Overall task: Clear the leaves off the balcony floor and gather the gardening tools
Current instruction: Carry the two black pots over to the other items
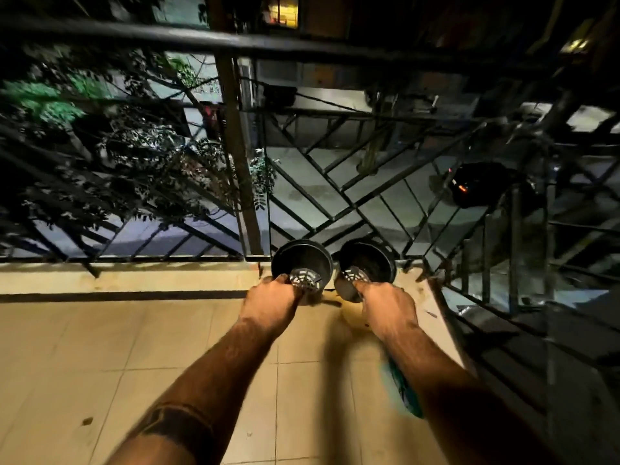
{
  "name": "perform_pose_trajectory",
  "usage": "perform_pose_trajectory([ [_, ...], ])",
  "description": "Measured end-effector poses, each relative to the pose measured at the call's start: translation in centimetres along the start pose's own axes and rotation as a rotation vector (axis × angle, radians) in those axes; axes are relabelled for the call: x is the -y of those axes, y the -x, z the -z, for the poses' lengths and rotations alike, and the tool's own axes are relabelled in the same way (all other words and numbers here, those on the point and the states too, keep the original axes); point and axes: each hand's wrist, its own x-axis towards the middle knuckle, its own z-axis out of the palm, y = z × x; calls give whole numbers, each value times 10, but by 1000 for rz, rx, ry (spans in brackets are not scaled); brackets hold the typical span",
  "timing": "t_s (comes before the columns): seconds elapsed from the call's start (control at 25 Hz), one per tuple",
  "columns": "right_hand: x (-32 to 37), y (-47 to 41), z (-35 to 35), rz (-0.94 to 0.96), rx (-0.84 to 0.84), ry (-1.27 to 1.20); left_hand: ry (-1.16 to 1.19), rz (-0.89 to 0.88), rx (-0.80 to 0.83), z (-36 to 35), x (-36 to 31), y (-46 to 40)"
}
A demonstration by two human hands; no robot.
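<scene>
Two black plastic flower pots are held at the balcony's corner, near the railing foot. The left pot [302, 263] and the right pot [367, 261] are side by side, tilted so their slotted bottoms face the camera. One small leaf [88, 421] lies on the tiled floor [100, 347].

You see two black pots [302, 263] with pale criss-cross bottoms, a tan tiled floor [100, 364], a black zigzag railing [352, 196], and a teal thing [402, 387] under your arm.
</scene>
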Motion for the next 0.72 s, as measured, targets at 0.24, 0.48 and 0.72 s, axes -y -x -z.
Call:
perform_pose_trajectory([
  [0.24,18,-80,-186,3,-11,-50,-25,-2,12,-182,22,-69],
  [0.48,26,-147,-376,7,-9,-53,9,-14,-52,-389,28,-134],
  [0.72,32,-185,-505,19,57,-93,38,-65,27,-535,31,-174],
])
